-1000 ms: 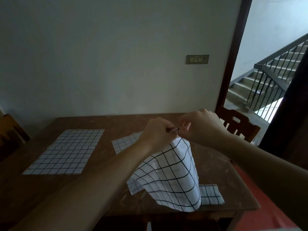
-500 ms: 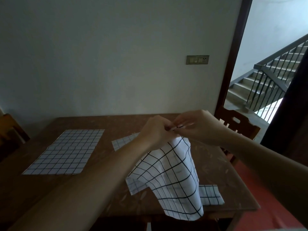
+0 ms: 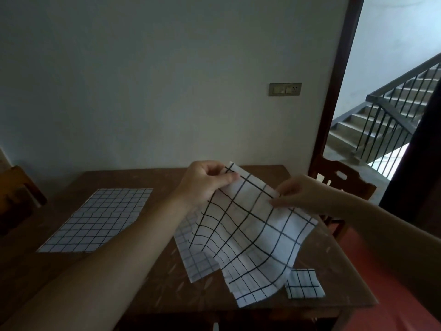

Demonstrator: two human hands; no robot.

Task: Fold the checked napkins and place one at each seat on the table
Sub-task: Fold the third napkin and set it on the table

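I hold a white napkin with a black check (image 3: 250, 235) in the air over the right half of the brown table (image 3: 148, 290). My left hand (image 3: 205, 182) pinches its upper left corner. My right hand (image 3: 296, 194) pinches the top edge further right. The cloth hangs spread and sloping down toward me. Under it lies a finer-checked napkin (image 3: 193, 256), partly hidden. A small folded checked napkin (image 3: 304, 284) rests near the table's front right corner. Another fine-checked napkin (image 3: 100, 218) lies flat on the left side.
A wooden chair (image 3: 343, 182) stands at the table's right side by an open doorway with stairs and a railing (image 3: 393, 111). Another chair back (image 3: 16, 194) shows at the left edge. A wall runs behind the table.
My hands, which were together on one bunched point of the napkin, have drawn apart along its top edge. The cloth has opened out from a hanging bundle into a spread sheet.
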